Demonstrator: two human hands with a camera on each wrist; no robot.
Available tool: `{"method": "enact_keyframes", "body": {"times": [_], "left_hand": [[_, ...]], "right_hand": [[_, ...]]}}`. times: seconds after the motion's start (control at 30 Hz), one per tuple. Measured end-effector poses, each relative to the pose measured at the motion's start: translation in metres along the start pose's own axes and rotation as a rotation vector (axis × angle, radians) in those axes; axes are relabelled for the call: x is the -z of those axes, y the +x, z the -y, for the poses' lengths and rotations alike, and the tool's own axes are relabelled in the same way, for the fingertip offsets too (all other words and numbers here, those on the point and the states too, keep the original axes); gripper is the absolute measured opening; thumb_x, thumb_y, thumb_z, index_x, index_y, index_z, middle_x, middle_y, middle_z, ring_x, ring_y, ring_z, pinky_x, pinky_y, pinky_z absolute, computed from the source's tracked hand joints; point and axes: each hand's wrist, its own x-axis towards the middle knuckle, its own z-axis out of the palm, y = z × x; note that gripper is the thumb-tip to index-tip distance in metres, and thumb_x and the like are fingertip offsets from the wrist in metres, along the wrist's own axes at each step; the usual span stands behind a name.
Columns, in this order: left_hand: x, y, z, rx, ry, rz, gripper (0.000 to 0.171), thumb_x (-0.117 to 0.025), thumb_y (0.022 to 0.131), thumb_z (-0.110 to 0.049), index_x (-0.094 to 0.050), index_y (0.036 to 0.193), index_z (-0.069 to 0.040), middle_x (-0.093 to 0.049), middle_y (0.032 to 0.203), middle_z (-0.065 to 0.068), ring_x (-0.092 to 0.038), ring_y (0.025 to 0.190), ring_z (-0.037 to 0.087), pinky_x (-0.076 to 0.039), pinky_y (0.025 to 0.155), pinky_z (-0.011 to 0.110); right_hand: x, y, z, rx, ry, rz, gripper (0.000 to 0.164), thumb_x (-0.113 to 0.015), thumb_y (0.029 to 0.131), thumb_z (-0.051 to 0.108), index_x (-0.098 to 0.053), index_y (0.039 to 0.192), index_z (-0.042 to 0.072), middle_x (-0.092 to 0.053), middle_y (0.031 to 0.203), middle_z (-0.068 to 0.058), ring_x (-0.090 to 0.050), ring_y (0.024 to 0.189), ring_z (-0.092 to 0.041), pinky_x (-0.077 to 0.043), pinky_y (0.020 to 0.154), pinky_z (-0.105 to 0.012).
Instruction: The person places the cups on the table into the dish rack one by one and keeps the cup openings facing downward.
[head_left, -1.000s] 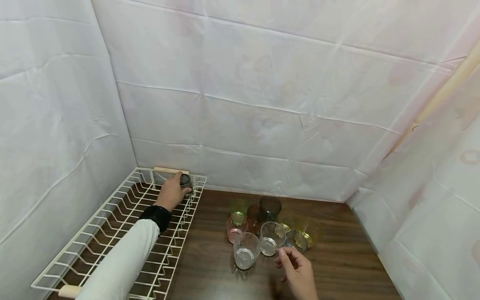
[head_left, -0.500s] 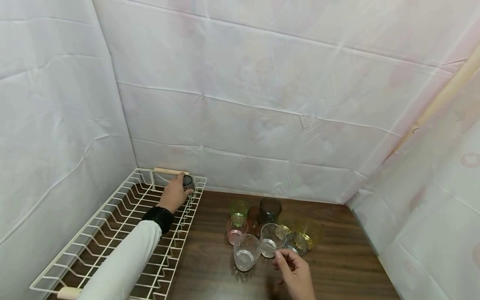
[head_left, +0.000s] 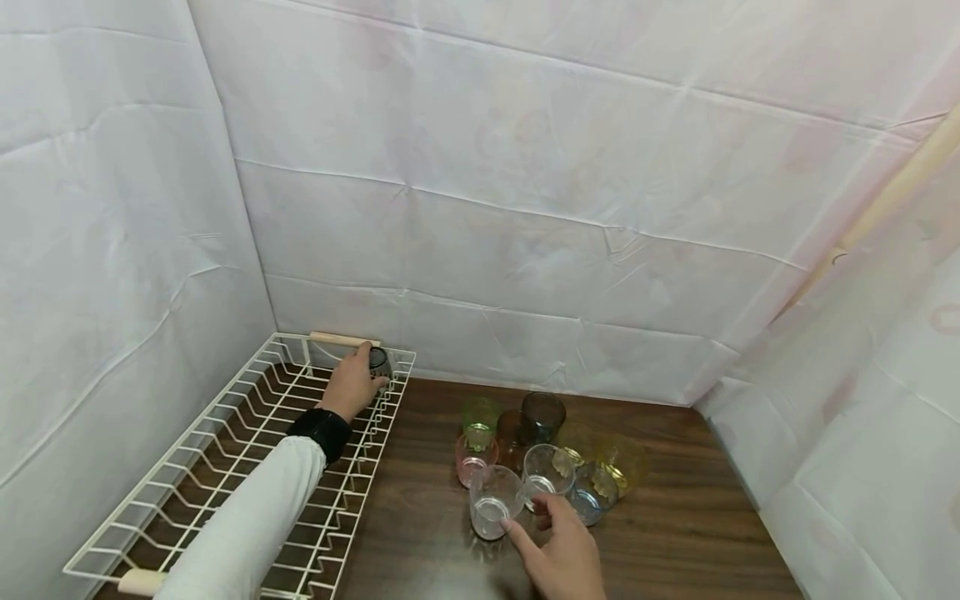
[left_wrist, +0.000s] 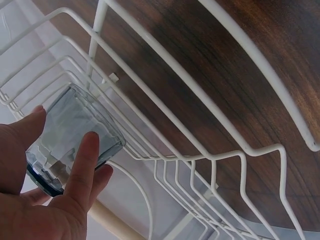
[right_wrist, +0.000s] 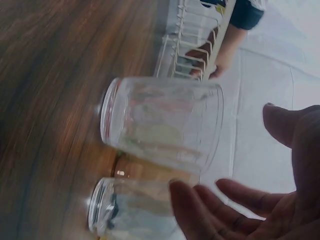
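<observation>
My left hand (head_left: pixel 351 387) holds a smoky grey glass (left_wrist: pixel 82 117) at the far right corner of the white wire rack (head_left: pixel 69 570). Thumb and fingers lie on either side of this glass, close to the wires; whether its base rests on them I cannot tell. My right hand (head_left: pixel 564 552) is over the table, thumb and fingers spread beside a clear glass (head_left: pixel 491 504). In the right wrist view a gap shows between that hand and the upright clear glass (right_wrist: pixel 162 120). A second clear glass (head_left: pixel 546 471) stands just behind it.
Behind the clear glasses stand a pink glass (head_left: pixel 475 458), a green one (head_left: pixel 480 412), a dark one (head_left: pixel 543 415), a bluish one (head_left: pixel 592 498) and yellow ones. The rack has wooden handles (head_left: pixel 345 340). White sheeting (head_left: pixel 480 208) surrounds the wooden table (head_left: pixel 690 517).
My right hand has moved left and turned, its fingers spreading beside the nearest clear glass. The left hand stays at the rack corner with the grey glass, with little visible movement.
</observation>
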Motion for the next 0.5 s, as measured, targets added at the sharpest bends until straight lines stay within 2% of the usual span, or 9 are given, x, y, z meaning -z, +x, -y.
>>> {"method": "enact_keyframes", "body": {"times": [0.1,0.27,0.33,0.5], "left_hand": [[0.001,-0.001,-0.002,0.004,-0.002,0.016,0.086,-0.077,0.100,-0.027,-0.028,0.164,0.003,-0.048,0.153,0.041,-0.054,0.137,0.057,-0.050,0.111,0.066],[0.004,-0.002,-0.004,0.018,0.000,0.048,0.084,-0.071,0.104,-0.030,-0.024,0.166,0.003,-0.044,0.157,0.041,-0.051,0.140,0.057,-0.048,0.112,0.067],[0.006,-0.003,-0.003,0.029,-0.001,0.057,0.084,-0.068,0.105,-0.031,-0.022,0.167,0.003,-0.042,0.158,0.041,-0.051,0.140,0.057,-0.048,0.112,0.068],[0.008,-0.002,0.001,0.032,0.008,0.074,0.086,-0.064,0.107,-0.034,-0.016,0.169,0.002,-0.037,0.160,0.043,-0.049,0.141,0.060,-0.048,0.110,0.070]], "right_hand": [[-0.006,0.001,0.004,0.008,-0.054,0.026,0.070,-0.084,0.083,0.064,-0.068,0.129,0.014,-0.073,0.118,-0.003,-0.072,0.092,-0.018,-0.057,0.070,-0.039],[-0.017,0.003,0.005,0.052,-0.091,0.020,0.085,-0.087,0.078,0.067,-0.061,0.136,0.011,-0.072,0.127,-0.009,-0.076,0.101,-0.032,-0.062,0.077,-0.053],[-0.022,0.005,0.006,0.067,-0.101,0.000,0.090,-0.087,0.076,0.069,-0.060,0.138,0.009,-0.072,0.128,-0.011,-0.077,0.103,-0.036,-0.062,0.080,-0.056],[-0.030,0.007,0.010,0.087,-0.088,-0.023,0.097,-0.090,0.074,0.065,-0.056,0.143,0.005,-0.069,0.130,-0.014,-0.076,0.100,-0.042,-0.062,0.078,-0.058]]}}
